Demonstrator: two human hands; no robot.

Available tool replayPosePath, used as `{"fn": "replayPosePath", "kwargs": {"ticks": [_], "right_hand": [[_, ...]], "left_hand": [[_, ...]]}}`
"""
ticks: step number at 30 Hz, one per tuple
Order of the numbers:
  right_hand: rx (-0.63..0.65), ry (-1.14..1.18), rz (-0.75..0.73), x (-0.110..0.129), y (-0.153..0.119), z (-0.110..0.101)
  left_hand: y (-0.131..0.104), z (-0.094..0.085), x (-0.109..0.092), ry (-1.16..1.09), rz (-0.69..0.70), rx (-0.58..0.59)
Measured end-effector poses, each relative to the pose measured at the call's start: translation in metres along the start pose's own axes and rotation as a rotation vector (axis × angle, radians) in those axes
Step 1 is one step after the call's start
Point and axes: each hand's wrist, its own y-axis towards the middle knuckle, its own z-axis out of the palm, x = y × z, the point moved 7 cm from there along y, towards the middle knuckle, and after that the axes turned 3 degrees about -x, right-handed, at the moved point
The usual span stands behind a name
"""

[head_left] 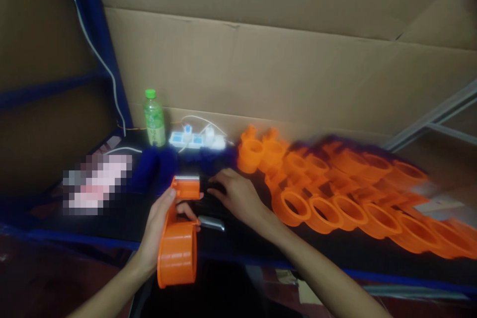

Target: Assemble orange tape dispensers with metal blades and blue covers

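My left hand (160,218) is closed around an orange plastic tape dispenser (177,253), its ring-shaped hub at the bottom and a toothed metal cutting blade (187,177) at the top. My right hand (236,194) is just right of the dispenser, low over dark material on the black tabletop. Its fingers are bent, with a gap between thumb and forefinger, and I see nothing held in them. A loose shiny metal strip (211,223) lies below that hand, beside the dispenser.
Several orange tape dispensers (352,212) stand in rows on the right of the black table (238,248). At the back are a green-capped bottle (154,121) and a white power strip (196,139) with cables. Cardboard (261,69) forms the back wall; a blue post (100,35) rises at left.
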Motion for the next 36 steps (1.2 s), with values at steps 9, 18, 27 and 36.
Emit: {"fn": "replayPosePath", "kwargs": {"ticks": [9, 18, 27, 36], "right_hand": [[0.018, -0.055, 0.030, -0.002, 0.000, 0.006], [-0.194, 0.246, -0.097, -0.007, -0.006, -0.031], [-0.208, 0.127, -0.310, 0.038, -0.031, -0.056], [-0.325, -0.021, -0.361, 0.061, -0.043, -0.048]], "left_hand": [[0.004, -0.004, 0.003, 0.001, -0.005, 0.008], [0.001, -0.003, 0.001, -0.014, 0.011, -0.037], [-0.007, 0.016, 0.005, 0.080, 0.031, 0.049], [-0.008, 0.016, 0.021, 0.038, -0.041, 0.094]]}}
